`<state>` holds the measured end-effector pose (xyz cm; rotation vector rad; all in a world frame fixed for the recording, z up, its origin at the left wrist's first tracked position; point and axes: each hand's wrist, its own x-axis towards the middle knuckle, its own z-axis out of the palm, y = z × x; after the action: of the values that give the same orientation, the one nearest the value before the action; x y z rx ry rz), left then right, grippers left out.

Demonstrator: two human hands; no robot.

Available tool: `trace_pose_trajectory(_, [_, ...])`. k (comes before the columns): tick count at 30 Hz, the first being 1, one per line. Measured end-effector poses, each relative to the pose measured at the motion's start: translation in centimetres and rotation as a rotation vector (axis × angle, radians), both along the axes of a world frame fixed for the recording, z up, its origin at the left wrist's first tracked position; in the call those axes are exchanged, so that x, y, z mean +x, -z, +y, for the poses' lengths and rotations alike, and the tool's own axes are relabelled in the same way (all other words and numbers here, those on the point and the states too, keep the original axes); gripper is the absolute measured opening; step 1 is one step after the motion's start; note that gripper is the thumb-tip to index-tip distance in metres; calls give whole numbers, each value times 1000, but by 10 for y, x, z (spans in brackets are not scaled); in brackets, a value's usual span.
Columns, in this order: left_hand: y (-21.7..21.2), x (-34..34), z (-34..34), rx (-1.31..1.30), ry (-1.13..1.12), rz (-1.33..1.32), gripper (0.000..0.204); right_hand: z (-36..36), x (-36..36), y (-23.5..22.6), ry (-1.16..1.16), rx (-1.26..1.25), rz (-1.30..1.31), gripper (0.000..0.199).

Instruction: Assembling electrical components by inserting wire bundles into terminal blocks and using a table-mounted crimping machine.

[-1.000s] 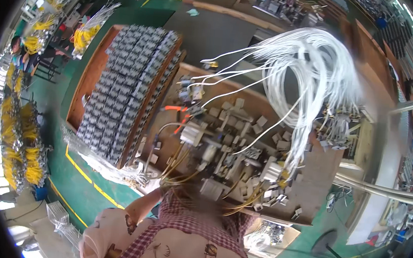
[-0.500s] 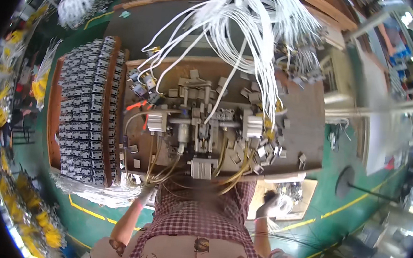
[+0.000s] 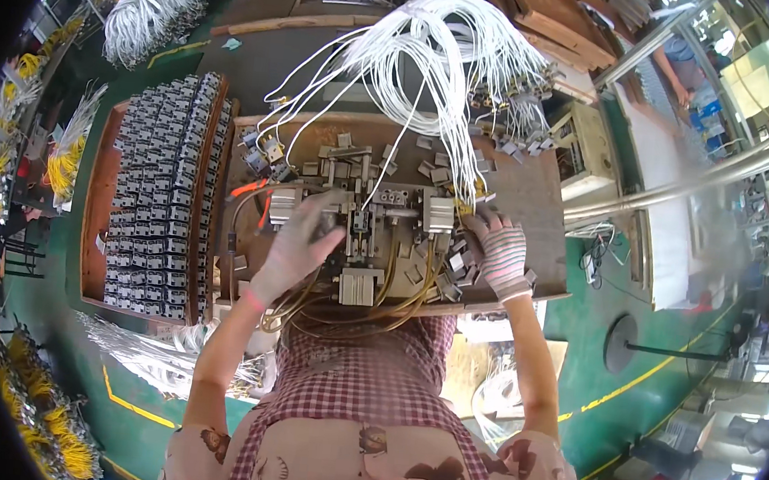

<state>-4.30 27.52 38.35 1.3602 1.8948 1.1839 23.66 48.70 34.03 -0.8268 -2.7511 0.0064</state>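
My left hand point(image 3: 297, 246), in a pale glove, is over the left side of a metal clamping fixture point(image 3: 363, 220), partly blurred. Its thumb stands apart from the fingers, and I see nothing held. My right hand point(image 3: 500, 255), in a striped glove, has its fingers spread beside the right air cylinder point(image 3: 438, 212). Those fingertips are close to the lower ends of white cables point(image 3: 454, 123); whether they touch is unclear. The cables drape from the back onto the fixture, and one runs down to its middle. Small metal pieces point(image 3: 449, 287) lie near my right hand.
Left of the fixture, a wooden tray point(image 3: 99, 206) holds rows of black-and-silver connectors point(image 3: 155, 202). Yellowish air hoses point(image 3: 391, 273) loop at the bench's front edge. White cable bundles point(image 3: 151, 352) lie low on the left. A round-based stand point(image 3: 621, 343) is on the green floor at right.
Both hands have risen from below the bench's front edge onto the work area, the left to the fixture's left side, the right beside the cable ends. The view has shifted slightly.
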Motion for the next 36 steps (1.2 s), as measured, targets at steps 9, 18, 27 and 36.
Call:
trace_pose_trajectory(9, [34,1,62,-209,59,-368,52,-51,-19,-59,-109,-295,250,23])
trace_pose_trajectory(18, [-85,-144,84,-268,-126,818,20,-38,-23,-36,-103,-263,373,24])
trace_pose_trajectory(27, [-46,-182,11,66,-174,874,47,-39,-5,-35,-116,-1391,913,13])
trace_pose_trajectory(36, [12,-310,-322,-490,-1002,664,25,-41,-26,-36,-22,-316,419,22])
